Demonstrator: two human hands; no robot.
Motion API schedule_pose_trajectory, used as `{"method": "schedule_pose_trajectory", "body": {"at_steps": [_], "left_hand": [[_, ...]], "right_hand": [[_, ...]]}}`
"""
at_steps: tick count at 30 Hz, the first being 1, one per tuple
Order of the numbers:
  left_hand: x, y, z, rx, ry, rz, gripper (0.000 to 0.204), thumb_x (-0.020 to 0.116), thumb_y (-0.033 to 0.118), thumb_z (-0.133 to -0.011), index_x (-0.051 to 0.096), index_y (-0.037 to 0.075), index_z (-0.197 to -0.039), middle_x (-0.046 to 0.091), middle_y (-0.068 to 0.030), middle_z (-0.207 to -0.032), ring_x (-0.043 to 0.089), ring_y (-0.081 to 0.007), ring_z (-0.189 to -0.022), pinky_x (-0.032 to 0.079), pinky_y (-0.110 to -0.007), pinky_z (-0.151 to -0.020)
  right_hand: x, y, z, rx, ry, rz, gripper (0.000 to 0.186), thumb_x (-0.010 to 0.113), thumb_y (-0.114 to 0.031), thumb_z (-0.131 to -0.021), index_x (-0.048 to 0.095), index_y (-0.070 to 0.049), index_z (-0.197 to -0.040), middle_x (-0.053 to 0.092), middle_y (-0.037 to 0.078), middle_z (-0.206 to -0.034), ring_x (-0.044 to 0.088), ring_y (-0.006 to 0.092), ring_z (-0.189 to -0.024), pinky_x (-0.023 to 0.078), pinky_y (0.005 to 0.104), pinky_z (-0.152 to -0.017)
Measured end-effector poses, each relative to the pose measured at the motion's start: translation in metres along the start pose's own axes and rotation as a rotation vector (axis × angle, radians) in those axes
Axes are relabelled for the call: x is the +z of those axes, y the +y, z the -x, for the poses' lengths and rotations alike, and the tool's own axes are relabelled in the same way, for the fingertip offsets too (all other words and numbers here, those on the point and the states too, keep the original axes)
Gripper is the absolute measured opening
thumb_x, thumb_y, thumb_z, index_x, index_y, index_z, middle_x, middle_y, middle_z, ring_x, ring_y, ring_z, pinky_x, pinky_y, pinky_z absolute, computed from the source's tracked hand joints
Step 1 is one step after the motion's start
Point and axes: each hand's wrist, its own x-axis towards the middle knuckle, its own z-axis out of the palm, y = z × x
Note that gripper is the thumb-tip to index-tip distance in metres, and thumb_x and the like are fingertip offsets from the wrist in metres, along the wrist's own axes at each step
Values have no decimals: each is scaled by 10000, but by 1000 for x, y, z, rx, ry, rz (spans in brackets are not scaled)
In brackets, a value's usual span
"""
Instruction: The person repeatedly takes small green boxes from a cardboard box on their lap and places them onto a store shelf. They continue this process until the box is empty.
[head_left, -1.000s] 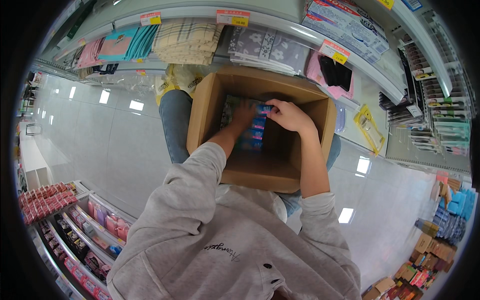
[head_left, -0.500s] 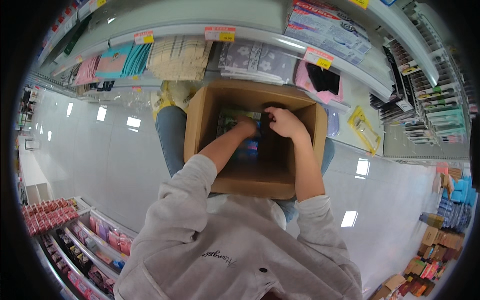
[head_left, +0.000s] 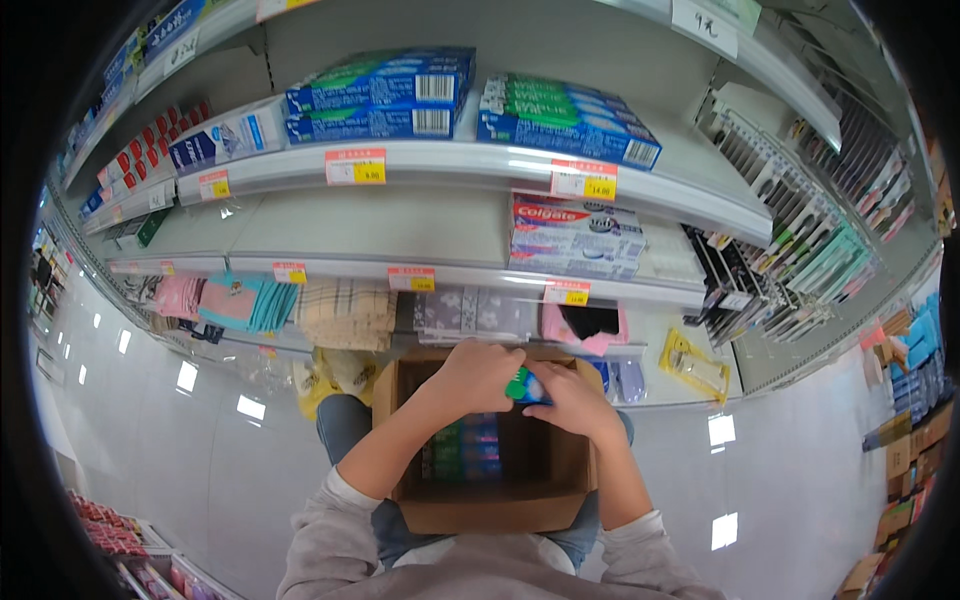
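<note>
A cardboard carton stands open-topped between my knees, with several green-and-blue toothpaste boxes lying in its left part. Over its far rim, my right hand is closed round a blue-and-green toothpaste box. My left hand is closed too, with its fingers curled at the left end of that same box. Its fingertips are partly hidden, and so is most of the held box.
Shelves rise ahead, with stacked toothpaste boxes and more toothpaste boxes on the upper one. A white-and-purple toothpaste stack sits on the middle shelf. Folded towels lie below. Hanging packets line the right side.
Both hands have come up out of the carton to its far rim, with a toothpaste box now showing between them. The view has tilted up, bringing the upper shelves in.
</note>
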Motion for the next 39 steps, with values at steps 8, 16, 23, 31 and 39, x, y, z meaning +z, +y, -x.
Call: {"method": "schedule_pose_trajectory", "body": {"at_steps": [8, 16, 23, 31, 39], "left_hand": [[-103, 7, -5, 530, 1117, 226, 460, 723, 146, -794, 592, 51, -1225, 617, -144, -1248, 568, -375, -1180, 403, -479, -1062], [-157, -16, -91, 348, 1348, -248, 437, 657, 164, -839, 593, 9, -1243, 610, -178, -1241, 540, -339, -1223, 331, -523, -1110], [-152, -7, -114, 223, 1379, -269, 392, 657, 228, -858, 601, 30, -1192, 604, -122, -1203, 550, -288, -1146, 328, -490, -1092], [-149, -15, -116, 202, 1380, -277, 366, 654, 204, -850, 589, 60, -1179, 601, -90, -1181, 549, -264, -1133, 329, -481, -1094], [-150, -12, -116, 198, 1389, -288, 369, 663, 190, -836, 586, 64, -1174, 598, -83, -1165, 550, -260, -1127, 332, -485, -1096]], "right_hand": [[-156, -67, 60, -59, 565, 278, 599, 786, -12, -701, 607, -27, -1272, 640, 176, -1212, 619, 342, -1112, 522, 377, -898], [-235, -82, -25, -148, 838, 403, 578, 705, 41, -741, 573, -83, -1290, 616, 142, -1207, 577, 380, -1130, 435, 440, -1006], [-278, -55, -160, -244, 825, 714, 499, 677, -20, -733, 608, -148, -1210, 659, 107, -1189, 589, 327, -1182, 384, 543, -1073], [-299, -29, -293, 119, 614, 708, 566, 714, -95, -814, 599, -247, -1347, 651, 96, -1234, 597, 310, -1193, 462, 479, -1027], [-284, -4, -312, 187, 570, 775, 464, 605, -110, -901, 617, -259, -1340, 623, 101, -1277, 595, 307, -1232, 497, 474, -1003]]}}
